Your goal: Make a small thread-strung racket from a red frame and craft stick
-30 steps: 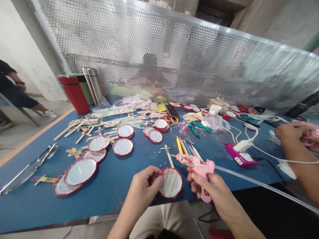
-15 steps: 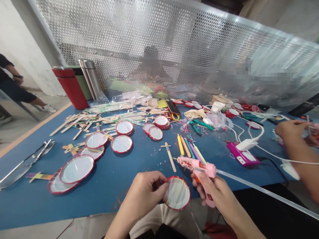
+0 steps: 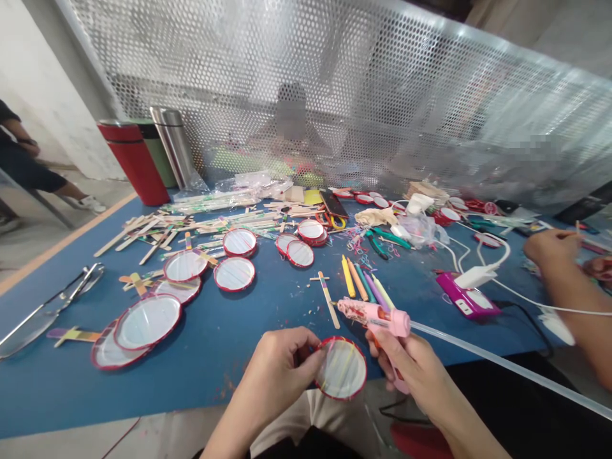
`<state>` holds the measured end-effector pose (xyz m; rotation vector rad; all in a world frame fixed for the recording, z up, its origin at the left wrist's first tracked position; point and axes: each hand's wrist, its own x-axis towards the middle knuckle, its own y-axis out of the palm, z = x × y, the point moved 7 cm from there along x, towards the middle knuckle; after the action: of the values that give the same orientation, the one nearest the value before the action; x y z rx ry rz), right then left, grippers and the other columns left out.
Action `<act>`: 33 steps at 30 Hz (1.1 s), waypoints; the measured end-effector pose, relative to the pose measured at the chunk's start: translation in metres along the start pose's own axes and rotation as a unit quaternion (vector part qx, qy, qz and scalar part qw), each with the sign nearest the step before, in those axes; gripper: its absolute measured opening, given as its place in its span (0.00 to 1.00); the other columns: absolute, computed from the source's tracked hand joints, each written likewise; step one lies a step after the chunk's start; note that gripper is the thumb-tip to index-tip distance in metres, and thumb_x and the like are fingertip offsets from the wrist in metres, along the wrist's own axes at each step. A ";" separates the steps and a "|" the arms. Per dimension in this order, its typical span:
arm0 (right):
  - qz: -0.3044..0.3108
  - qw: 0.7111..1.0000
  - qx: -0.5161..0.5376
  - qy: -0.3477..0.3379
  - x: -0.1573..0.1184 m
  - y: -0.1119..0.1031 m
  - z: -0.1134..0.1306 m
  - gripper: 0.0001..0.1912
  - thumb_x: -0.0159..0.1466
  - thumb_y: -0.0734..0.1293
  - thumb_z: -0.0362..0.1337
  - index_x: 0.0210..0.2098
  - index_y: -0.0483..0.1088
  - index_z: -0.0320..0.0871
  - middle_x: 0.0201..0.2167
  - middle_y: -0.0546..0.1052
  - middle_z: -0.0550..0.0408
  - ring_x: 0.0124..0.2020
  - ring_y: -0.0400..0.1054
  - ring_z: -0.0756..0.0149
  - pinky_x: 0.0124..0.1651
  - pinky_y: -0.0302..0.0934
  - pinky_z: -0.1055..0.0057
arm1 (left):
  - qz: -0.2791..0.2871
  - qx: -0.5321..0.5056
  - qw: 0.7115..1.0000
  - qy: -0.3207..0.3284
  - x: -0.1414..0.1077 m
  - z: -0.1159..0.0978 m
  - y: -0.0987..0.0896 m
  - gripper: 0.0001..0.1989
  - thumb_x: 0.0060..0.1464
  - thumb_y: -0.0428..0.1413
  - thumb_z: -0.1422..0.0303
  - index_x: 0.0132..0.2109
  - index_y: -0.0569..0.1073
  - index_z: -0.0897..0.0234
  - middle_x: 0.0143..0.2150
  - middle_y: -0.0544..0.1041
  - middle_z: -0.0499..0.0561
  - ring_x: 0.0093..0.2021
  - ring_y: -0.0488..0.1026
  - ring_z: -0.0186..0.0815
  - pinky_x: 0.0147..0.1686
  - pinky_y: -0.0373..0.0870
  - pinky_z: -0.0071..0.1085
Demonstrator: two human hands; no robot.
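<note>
At the table's left side: eyeglasses point(image 3: 36, 331) lie on the blue tabletop point(image 3: 205, 357).
Bottles: a red bottle point(image 3: 131, 166) stands beside a green bottle point(image 3: 162, 156) and a steel bottle point(image 3: 173, 146).
Pale discs with red rims: several overlap right of the eyeglasses, a large disc point(image 3: 149, 322) nearest; loose sticks point(image 3: 153, 231) are heaped behind them.
Left hand point(image 3: 284, 357): thumb and fingers pinch the left rim of a held disc point(image 3: 342, 368).
Banded stick point(image 3: 328, 299): it lies flat on the table, beyond the held disc and apart from it; a short thin stick is near its far end.
Held disc: it is tilted at the table's near edge, between the two hands.
Coloured rods point(image 3: 358, 280): they lie in a row behind the glue gun.
Pink glue gun point(image 3: 368, 313): its nozzle points left, right by the banded stick; contact cannot be told.
Right hand point(image 3: 406, 357): its fingers wrap the gun's grip.
Glue rod point(image 3: 497, 354): it sticks out from the gun's rear.
Purple power strip point(image 3: 463, 296): a white plug point(image 3: 475, 278) sits on it.
Far right: a co-worker's hand point(image 3: 549, 245) is over the table.
</note>
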<state>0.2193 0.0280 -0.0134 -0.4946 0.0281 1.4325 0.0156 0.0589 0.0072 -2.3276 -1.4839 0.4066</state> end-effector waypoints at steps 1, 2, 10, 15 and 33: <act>0.000 1.000 -0.003 -0.003 0.001 0.000 0.000 0.29 0.58 0.62 0.62 0.35 0.70 0.39 0.20 0.67 0.59 0.16 0.59 0.73 0.16 0.61 0.75 | 0.000 -0.002 1.000 0.002 0.000 0.000 0.000 0.11 0.53 0.50 0.67 0.29 0.75 0.64 0.23 0.74 0.46 0.24 0.65 0.28 0.25 0.57 0.24; -0.002 1.000 -0.005 -0.005 0.001 0.000 0.000 0.29 0.58 0.62 0.62 0.35 0.69 0.39 0.21 0.68 0.59 0.16 0.59 0.73 0.16 0.61 0.75 | 0.000 -0.002 1.000 0.002 -0.001 0.000 0.000 0.11 0.53 0.50 0.68 0.29 0.76 0.64 0.23 0.74 0.46 0.23 0.65 0.28 0.25 0.57 0.24; -0.010 1.000 -0.010 -0.011 0.004 0.001 0.002 0.28 0.57 0.63 0.62 0.31 0.68 0.40 0.19 0.66 0.60 0.15 0.58 0.74 0.16 0.61 0.75 | -0.003 -0.001 1.000 -0.003 0.000 0.001 0.000 0.10 0.52 0.51 0.68 0.30 0.76 0.64 0.21 0.72 0.44 0.22 0.63 0.28 0.23 0.56 0.23; -0.010 1.000 -0.022 -0.002 0.003 0.000 0.000 0.28 0.58 0.61 0.62 0.28 0.67 0.41 0.15 0.61 0.63 0.14 0.56 0.73 0.16 0.62 0.75 | -0.006 0.001 1.000 0.007 -0.002 0.000 -0.001 0.10 0.53 0.51 0.68 0.30 0.77 0.64 0.21 0.73 0.45 0.22 0.65 0.28 0.23 0.57 0.23; -0.009 0.998 -0.059 -0.018 0.001 0.003 0.011 0.25 0.59 0.60 0.60 0.27 0.63 0.43 0.13 0.58 0.66 0.14 0.53 0.73 0.16 0.60 0.75 | -0.003 -0.006 1.000 0.003 -0.002 -0.001 0.000 0.10 0.54 0.51 0.68 0.30 0.76 0.63 0.22 0.75 0.46 0.23 0.68 0.29 0.23 0.59 0.23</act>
<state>0.2134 0.0334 -0.0045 -0.5636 -0.0899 1.4315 0.0148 0.0570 0.0082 -2.3309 -1.4928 0.3903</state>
